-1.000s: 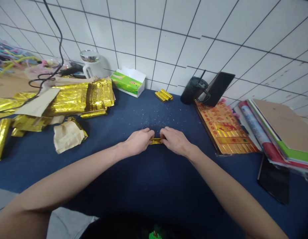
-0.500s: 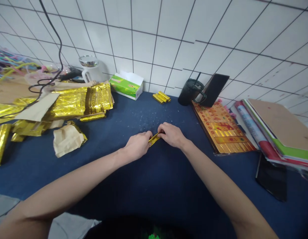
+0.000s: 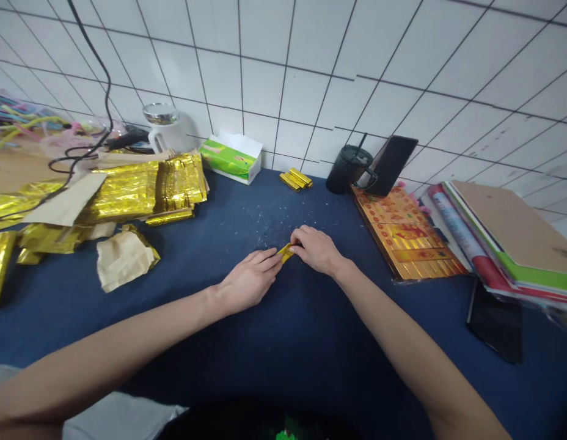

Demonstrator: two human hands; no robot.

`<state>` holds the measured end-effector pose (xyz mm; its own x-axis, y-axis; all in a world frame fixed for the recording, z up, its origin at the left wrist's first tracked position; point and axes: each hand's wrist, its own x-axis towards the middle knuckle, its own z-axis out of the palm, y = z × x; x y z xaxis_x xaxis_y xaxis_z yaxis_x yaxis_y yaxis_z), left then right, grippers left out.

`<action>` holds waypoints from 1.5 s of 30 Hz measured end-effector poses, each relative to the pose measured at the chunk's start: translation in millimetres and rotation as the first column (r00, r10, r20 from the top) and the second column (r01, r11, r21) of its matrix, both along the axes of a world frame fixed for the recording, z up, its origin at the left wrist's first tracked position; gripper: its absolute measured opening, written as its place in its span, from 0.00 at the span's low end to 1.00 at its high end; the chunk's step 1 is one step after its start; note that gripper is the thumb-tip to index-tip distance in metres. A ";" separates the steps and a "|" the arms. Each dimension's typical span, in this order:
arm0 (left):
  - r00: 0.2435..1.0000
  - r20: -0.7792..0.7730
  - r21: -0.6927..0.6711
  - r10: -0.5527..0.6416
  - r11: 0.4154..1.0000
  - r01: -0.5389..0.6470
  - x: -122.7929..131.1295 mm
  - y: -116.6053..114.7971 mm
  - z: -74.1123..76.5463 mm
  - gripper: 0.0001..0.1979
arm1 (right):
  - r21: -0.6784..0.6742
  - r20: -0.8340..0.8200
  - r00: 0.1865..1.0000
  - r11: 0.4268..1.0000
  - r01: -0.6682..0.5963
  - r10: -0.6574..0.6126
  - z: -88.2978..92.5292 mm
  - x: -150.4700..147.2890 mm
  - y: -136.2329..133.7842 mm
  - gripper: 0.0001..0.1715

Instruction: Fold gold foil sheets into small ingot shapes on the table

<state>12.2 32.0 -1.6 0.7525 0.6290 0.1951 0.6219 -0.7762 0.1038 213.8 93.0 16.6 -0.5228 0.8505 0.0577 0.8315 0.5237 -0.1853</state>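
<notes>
The right hand (image 3: 314, 249) pinches the gold strip (image 3: 287, 252) at its 2 o'clock end — the left hand (image 3: 251, 280), fingers straight, touches the 8 o'clock end, grip unclear — with gold rolls (image 3: 296, 179) at 12 o'clock.

The left hand (image 3: 250, 281) and right hand (image 3: 316, 249) are bare, with slim fingers and narrow wrists; the forearms (image 3: 167, 327) are bare too, widening toward the elbows. By the table's (image 3: 265, 348) near edge shows a black garment (image 3: 233, 421) with a small bright green detail (image 3: 286, 434), too blurred to identify.
</notes>
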 end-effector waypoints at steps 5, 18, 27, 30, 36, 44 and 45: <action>0.997 -0.070 -0.086 -0.013 0.996 0.006 -8.9 -0.9 0.6 0.23 | -0.014 0.008 1.000 1.000 -0.012 0.012 -1.5 1.5 1.2 0.03; 0.999 -0.041 -0.131 0.011 0.991 -0.016 -8.1 -4.9 -0.9 0.30 | 0.103 0.008 0.999 0.994 0.032 -0.033 -0.4 -22.2 -53.4 0.22; 1.000 -0.027 -0.131 0.004 0.991 -0.008 -9.2 -6.7 -1.4 0.30 | -0.040 0.077 0.996 0.998 0.045 -0.042 -19.6 -30.4 -89.4 0.43; 1.000 -0.022 -0.143 -0.004 0.990 0.000 -9.1 -6.0 -1.4 0.31 | -0.054 0.076 0.995 0.996 0.076 -0.072 -18.4 -23.2 -83.3 0.43; 1.000 -0.013 -0.149 0.012 0.989 -0.014 -8.7 -5.1 -3.9 0.30 | -0.033 -0.120 0.986 0.993 0.111 -0.114 -20.1 -7.0 -63.7 0.25; 1.000 -0.001 -0.184 0.004 0.983 -0.004 -9.1 -4.5 -1.0 0.29 | 0.008 -0.193 0.948 0.966 0.260 -0.254 -5.4 -6.6 -31.8 0.09; 1.000 0.003 -0.193 -0.005 0.981 0.006 -10.1 -3.2 -0.6 0.30 | -0.020 -0.176 0.958 0.974 0.227 -0.227 -1.4 -6.6 -28.9 0.07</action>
